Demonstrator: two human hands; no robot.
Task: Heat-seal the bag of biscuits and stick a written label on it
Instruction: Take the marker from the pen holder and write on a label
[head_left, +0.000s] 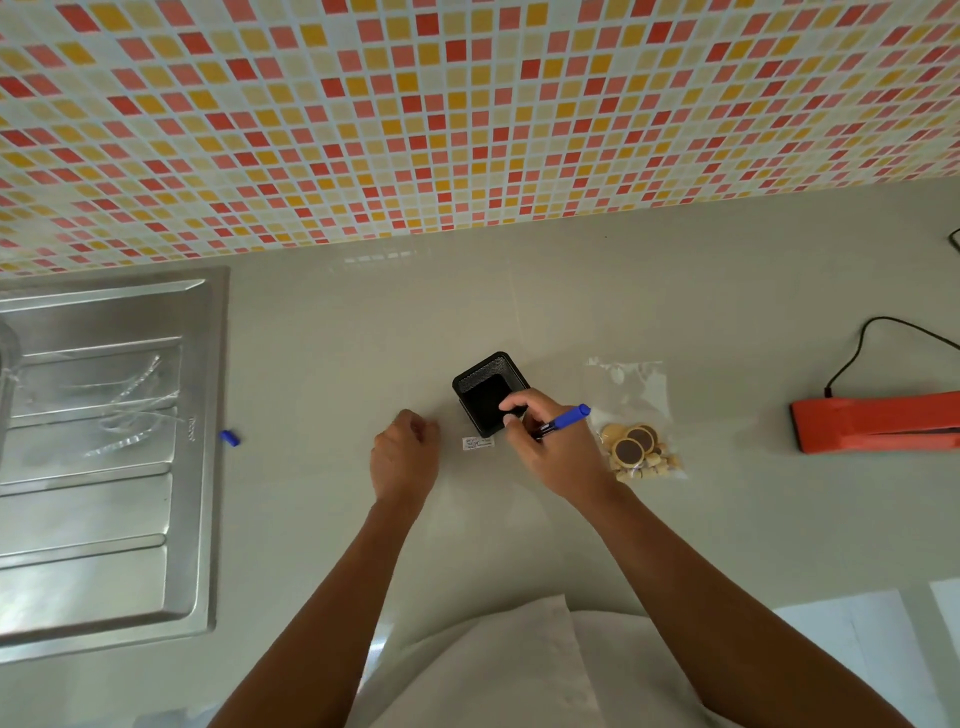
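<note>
The writing on the label (478, 443) is too small to read. The right hand (550, 447) covers the near right corner of the black mesh holder (485, 389) and the tip of the blue pen (566, 420). The red heat sealer (878, 422) and its black cord (883, 332) are cut off at the surface's right edge. The sink's drainboard (104, 467) runs off the left edge. The left hand (405, 457) is curled, its fingertips hidden.

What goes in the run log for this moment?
right hand: holds blue pen | left hand: fisted, empty | label: written, on counter | bag of biscuits: unlabelled
</note>
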